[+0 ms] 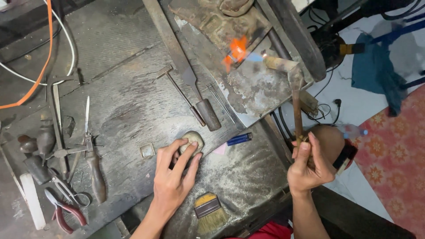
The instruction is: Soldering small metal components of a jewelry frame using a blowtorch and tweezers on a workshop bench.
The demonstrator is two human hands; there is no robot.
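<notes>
1. Grey, dusty metal covers the workbench [128, 110], and the left hand [175, 175] rests on it near the middle, fingers curled over a pale rounded lump [194, 139]; whether it is stone or something else is hard to make out, and the fingers hide its near side
2. To the right, the right hand [307, 166] is closed around the stem of a blowtorch [292, 84], which runs up and bends left; the fist hides the lower part of the stem
3. Orange flame [238, 49] burns at the far end on a scorched block [230, 31], and the glare hides whatever small piece lies in it
4. Just left of the lump lies a small square frame [147, 151]; a blue lighter [239, 139] lies just to its right
5. Near the bench's edge sits a brush [209, 211], bristles partly cut off by the frame
6. Far left, pliers [66, 210] and scissors [66, 188] overlap in a dim heap of tools, hard to separate
7. A long file [186, 71] slants across the far middle, its tip out of view
</notes>
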